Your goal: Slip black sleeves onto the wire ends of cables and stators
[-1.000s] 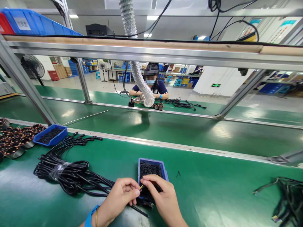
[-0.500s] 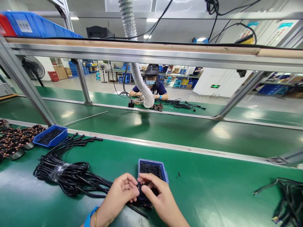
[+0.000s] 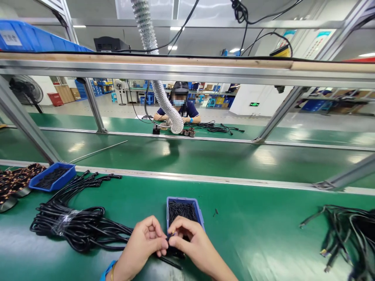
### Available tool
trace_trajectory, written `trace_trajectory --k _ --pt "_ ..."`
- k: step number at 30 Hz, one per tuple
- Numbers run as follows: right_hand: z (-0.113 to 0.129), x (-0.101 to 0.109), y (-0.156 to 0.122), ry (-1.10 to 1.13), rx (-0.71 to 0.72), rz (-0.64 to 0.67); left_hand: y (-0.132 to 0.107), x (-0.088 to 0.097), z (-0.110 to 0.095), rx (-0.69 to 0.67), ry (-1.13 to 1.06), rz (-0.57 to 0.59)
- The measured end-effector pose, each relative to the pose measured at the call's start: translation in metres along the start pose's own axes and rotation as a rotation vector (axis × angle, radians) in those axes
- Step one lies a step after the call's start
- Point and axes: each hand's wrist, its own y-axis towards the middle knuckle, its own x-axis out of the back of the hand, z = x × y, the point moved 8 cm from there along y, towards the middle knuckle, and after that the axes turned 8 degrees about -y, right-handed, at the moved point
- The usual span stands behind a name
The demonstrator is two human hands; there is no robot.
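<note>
Over the near side of a small blue box [image 3: 199, 214] filled with short black tube pieces [image 3: 182, 210], my two hands meet. My left hand [image 3: 148, 240] pinches a black cable end between thumb and fingers. My right hand [image 3: 191, 241] has thumb and forefinger closed on its thin coloured wires [image 3: 172, 233], with yellow showing. The fingers hide most of what is held. To the left lies a taped bundle of black cables [image 3: 74, 226], its strands running under my left hand. A loose cable end [image 3: 172, 264] sticks out below my hands.
At left stand copper-wound motor stators [image 3: 22, 179] and a second blue box [image 3: 68, 171] of black pieces. Stripped cables [image 3: 340, 234] lie at right. A metal frame rail [image 3: 187, 73] crosses above; a flexible duct [image 3: 164, 97] hangs beyond. A person [image 3: 190, 111] sits opposite.
The view has shifted, so the scene sits slightly further left. My right fingers have turned a little, and the coloured wires show more between the fingertips.
</note>
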Motion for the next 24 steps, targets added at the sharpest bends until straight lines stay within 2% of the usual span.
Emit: trace_trajectory --k 3,5,6,8,10,11,13,15,20,24 --pt "0.008 0.001 0.001 -0.03 0.011 0.026 -0.001 -0.001 -0.006 0.017 0.076 0.026" --pt "0.01 0.011 0.003 -0.109 0.037 0.017 -0.003 -0.001 -0.015 -0.006 0.173 0.041" --pt "0.01 0.023 0.005 -0.177 0.063 -0.048 -0.005 -0.001 -0.021 -0.032 0.248 0.048" --pt "0.005 0.057 0.007 -0.364 0.067 -0.286 -0.008 -0.002 -0.034 -0.095 0.443 0.066" --pt "-0.01 0.089 0.006 -0.528 -0.032 -0.512 -0.011 -0.002 -0.043 -0.133 0.654 0.081" --pt "-0.019 0.097 0.008 -0.568 -0.082 -0.561 -0.012 -0.001 -0.046 -0.14 0.749 0.081" --pt "-0.036 0.104 0.013 -0.585 -0.141 -0.571 -0.011 0.005 -0.049 -0.134 0.926 0.072" --pt "-0.047 0.106 0.019 -0.584 -0.165 -0.579 -0.01 0.011 -0.046 -0.097 1.114 0.089" --pt "-0.058 0.127 0.018 -0.648 -0.274 -0.737 -0.006 0.006 -0.024 0.016 1.533 0.279" --pt "-0.052 0.142 0.008 -0.68 -0.31 -0.785 -0.007 -0.005 -0.012 0.01 1.771 0.167"
